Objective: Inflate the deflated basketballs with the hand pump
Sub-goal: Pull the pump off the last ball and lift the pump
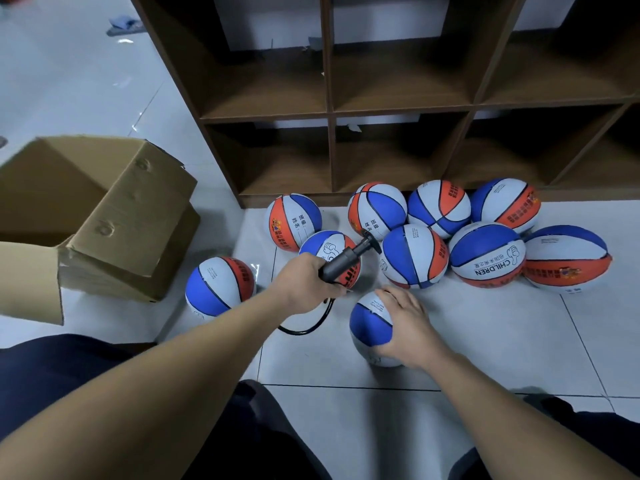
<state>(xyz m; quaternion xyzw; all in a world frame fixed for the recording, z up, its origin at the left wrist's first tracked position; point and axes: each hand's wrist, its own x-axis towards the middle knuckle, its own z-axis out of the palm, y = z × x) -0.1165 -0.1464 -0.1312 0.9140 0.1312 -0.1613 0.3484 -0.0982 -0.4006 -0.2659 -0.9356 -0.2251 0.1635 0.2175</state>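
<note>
While the left hand (pixel 308 278) curls its fingers round the lower barrel of the black hand pump (pixel 346 259), the right hand (pixel 408 323) lies spread over the top and right flank of a blue-and-white basketball (pixel 370 323) on the tiled floor (pixel 485 341), fingers fairly straight, pressing rather than clasping. That ball sits just at 4 o'clock from the pump hand; the pump's T-handle (pixel 370 241) points away toward 1 o'clock, and its thin black hose (pixel 311 323) droops in a loop at 6 o'clock below the fist. Whether the needle is yet in the valve cannot be told. The ball looks light, with a grippy pebbled skin, and a slack one would likely dent under the palm and roll, so it is best pinned from above with the valve turned up. The pump is rigid and slim, best gripped on the barrel. Beyond, more basketballs (pixel 485 254) cluster from 12 to 2 o'clock against a wooden cubby shelf (pixel 329 98); a cardboard box (pixel 104 216) stands open at 9 o'clock.
</note>
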